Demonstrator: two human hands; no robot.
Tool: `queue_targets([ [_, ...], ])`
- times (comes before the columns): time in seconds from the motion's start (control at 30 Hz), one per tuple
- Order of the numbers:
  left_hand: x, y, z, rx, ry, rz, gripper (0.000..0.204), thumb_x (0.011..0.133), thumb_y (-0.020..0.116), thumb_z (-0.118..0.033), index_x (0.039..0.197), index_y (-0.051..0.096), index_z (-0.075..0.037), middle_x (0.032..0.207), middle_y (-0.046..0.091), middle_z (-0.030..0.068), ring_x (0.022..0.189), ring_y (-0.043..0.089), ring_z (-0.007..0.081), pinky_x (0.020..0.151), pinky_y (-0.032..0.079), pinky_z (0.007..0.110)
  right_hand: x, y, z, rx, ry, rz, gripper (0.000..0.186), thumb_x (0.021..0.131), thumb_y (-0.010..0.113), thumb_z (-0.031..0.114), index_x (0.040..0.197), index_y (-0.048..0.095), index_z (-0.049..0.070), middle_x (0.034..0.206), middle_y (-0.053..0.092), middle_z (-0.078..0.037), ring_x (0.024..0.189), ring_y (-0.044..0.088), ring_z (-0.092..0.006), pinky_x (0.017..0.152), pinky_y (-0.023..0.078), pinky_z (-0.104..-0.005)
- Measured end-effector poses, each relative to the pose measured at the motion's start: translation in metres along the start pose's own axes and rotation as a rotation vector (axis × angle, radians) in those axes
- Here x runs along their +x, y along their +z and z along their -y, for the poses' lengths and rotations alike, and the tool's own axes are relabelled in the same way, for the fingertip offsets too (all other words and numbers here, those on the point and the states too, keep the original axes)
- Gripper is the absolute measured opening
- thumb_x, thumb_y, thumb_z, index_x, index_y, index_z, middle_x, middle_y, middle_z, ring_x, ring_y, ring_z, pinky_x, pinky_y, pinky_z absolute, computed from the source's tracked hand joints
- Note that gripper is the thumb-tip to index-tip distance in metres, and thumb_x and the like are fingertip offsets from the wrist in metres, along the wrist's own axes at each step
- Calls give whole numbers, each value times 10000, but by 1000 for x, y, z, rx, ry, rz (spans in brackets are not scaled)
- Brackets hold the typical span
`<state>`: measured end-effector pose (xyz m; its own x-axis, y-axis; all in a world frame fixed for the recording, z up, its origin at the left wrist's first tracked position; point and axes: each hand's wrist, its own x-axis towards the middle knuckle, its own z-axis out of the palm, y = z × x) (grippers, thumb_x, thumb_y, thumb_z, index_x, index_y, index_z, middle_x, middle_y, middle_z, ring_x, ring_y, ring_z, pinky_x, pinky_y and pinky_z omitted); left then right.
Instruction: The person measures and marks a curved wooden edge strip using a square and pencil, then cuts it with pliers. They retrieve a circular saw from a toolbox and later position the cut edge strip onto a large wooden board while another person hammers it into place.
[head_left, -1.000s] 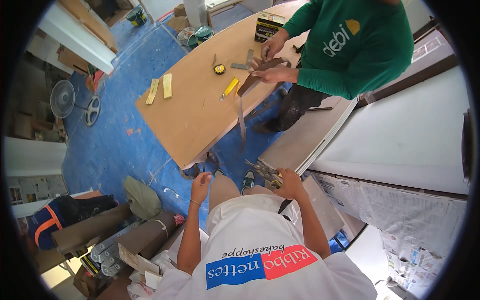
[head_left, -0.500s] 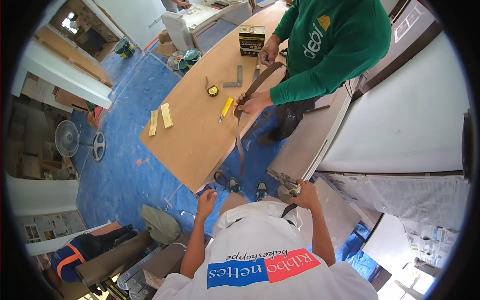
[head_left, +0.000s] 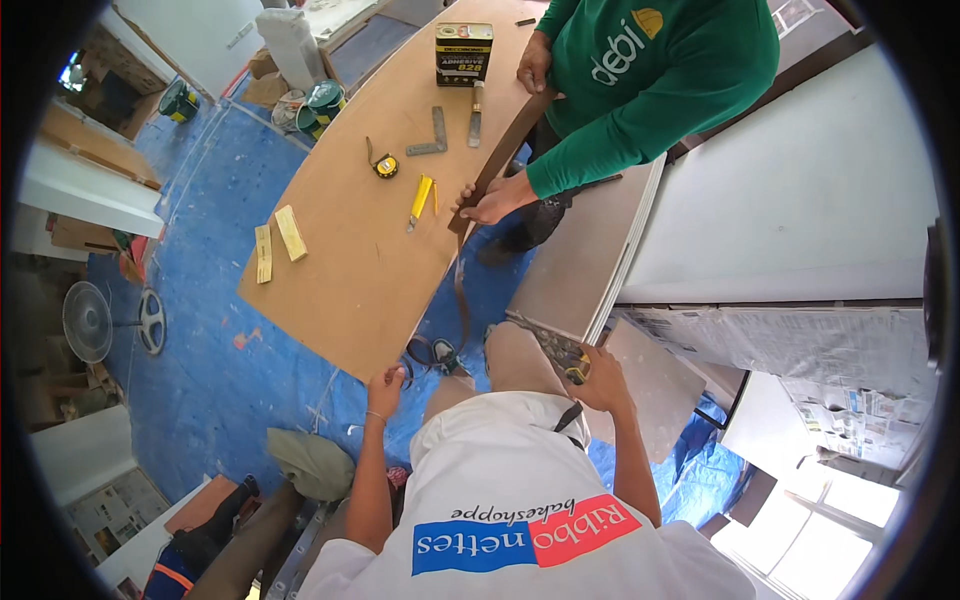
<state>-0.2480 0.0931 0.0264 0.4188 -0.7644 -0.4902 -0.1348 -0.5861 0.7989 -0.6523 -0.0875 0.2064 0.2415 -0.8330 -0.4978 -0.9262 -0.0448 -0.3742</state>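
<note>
Left hand [head_left: 384, 392] is held half-curled, contact unclear, beside looped brown strip [head_left: 509, 148] at wooden tabletop's [head_left: 340, 300] near corner | right hand [head_left: 603, 381] is closed around yellow-handled tool [head_left: 577, 372] | both forearms [head_left: 369, 470] are stretched forward, apart

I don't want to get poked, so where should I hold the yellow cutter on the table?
The cutter is probably best gripped by its yellow handle, coming from above and pinching its long sides. It lies flat and slim on the tabletop, its grey metal tip pointing toward the picture's bottom, so avoid that end.
</note>
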Motion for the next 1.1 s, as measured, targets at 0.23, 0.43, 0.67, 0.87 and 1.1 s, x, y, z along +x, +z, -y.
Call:
queue_targets([
  [0.23,13,15,22,-72,-26,-26,286,937,674,-223,1093,688,16,890,718,92,813,669,149,758,542,308,7,3,10,-50,-12,28,878,600,800,314,1379,513,30,1228,593,-240,1172,555,-397,1017,436,-488],
  [0.43,5,11,71,-56,14,-141,213,836,719,-91,1018,701,18,855,718,93,786,688,174,725,550,300,24,25,-14,9,43,2,876,573,793,345,1340,544,2,1194,618,-260,1140,588,-417,983,475,-468],
  [0.67,-43,-22,156,-65,-158,-281,105,769,754,-40,860,727,5,724,706,89,651,664,155,637,548,299,22,100,-86,-16,428,81,729,634,784,420,1187,622,-28,1109,667,-291,1063,650,-422,926,516,-470],
  [0.87,-81,-32,226,28,-249,-277,93,782,760,-62,825,734,17,702,701,89,607,654,142,585,539,296,-34,184,-163,14,630,222,697,718,736,504,1131,674,-54,1121,678,-296,1099,658,-411,910,531,-452],
  [1.1,-90,-19,190,-39,-334,-181,70,808,685,4,851,736,25,723,712,100,624,686,164,588,554,297,-84,275,-231,130,785,195,592,781,674,462,1033,709,-73,1096,676,-315,1116,646,-429,908,522,-463],
])
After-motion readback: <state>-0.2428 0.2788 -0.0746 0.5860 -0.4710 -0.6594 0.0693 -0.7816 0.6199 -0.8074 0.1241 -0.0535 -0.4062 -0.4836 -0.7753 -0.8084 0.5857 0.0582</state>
